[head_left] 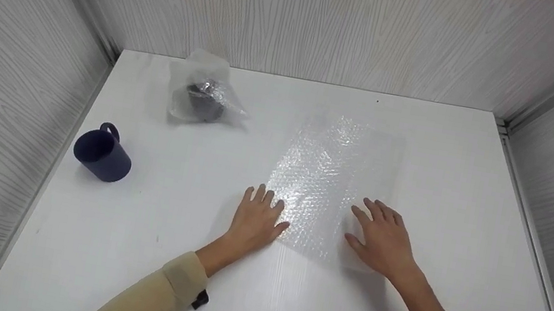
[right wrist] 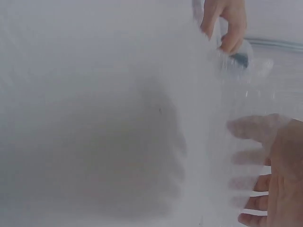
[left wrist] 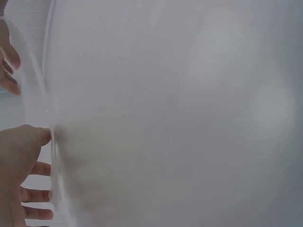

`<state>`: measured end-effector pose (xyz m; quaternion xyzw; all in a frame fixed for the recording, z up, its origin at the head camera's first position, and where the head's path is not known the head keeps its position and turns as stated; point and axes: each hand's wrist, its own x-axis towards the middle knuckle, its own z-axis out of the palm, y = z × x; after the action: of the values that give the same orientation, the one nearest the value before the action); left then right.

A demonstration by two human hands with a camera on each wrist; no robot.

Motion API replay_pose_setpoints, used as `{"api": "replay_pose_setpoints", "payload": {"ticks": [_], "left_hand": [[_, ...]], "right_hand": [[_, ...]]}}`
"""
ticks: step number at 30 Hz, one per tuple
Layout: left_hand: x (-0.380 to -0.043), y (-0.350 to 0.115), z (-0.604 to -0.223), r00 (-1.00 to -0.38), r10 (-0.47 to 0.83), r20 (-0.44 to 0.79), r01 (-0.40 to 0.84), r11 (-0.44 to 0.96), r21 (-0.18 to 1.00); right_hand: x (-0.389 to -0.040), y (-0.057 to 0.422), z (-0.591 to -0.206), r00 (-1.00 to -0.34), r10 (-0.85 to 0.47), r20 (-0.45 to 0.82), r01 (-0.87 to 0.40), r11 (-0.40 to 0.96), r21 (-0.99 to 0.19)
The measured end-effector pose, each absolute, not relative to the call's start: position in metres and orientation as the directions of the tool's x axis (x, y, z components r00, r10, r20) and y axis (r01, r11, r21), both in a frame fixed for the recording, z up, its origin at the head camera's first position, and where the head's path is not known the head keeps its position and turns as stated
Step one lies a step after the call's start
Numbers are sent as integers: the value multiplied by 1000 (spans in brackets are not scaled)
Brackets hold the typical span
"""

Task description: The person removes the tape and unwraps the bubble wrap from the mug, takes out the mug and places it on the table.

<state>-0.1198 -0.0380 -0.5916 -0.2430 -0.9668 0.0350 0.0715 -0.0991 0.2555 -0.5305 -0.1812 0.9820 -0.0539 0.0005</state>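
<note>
A clear bubble wrap sheet lies flat on the white table, its surface glinting. My left hand rests at its near left edge with fingers spread; in the left wrist view the thumb of that left hand touches the film's edge. Over the near right part is my right hand, its fingers extended. The right wrist view shows translucent film overlapping some fingers of the right hand. Neither hand visibly grips anything.
At the left, a dark blue mug lies tilted on its side or leans; I cannot tell which. Behind it, a dark object sits inside a clear plastic wrapping. Pale wood-grain panels enclose the white table.
</note>
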Motion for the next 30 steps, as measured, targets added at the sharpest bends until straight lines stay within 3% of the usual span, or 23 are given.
{"api": "replay_pose_setpoints", "payload": {"ticks": [11, 23, 30], "left_hand": [[-124, -6, -584, -871, 488, 61, 476, 867, -145], [-125, 18, -583, -879, 473, 60, 462, 875, -145], [-125, 27, -584, -872, 487, 61, 481, 872, -89]], "right_hand": [[-74, 216, -530, -942, -326, 83, -333, 938, -94], [-78, 212, -557, -967, -232, 109, -228, 972, 46], [-85, 215, -572, -979, -184, 89, -183, 983, 19]]}}
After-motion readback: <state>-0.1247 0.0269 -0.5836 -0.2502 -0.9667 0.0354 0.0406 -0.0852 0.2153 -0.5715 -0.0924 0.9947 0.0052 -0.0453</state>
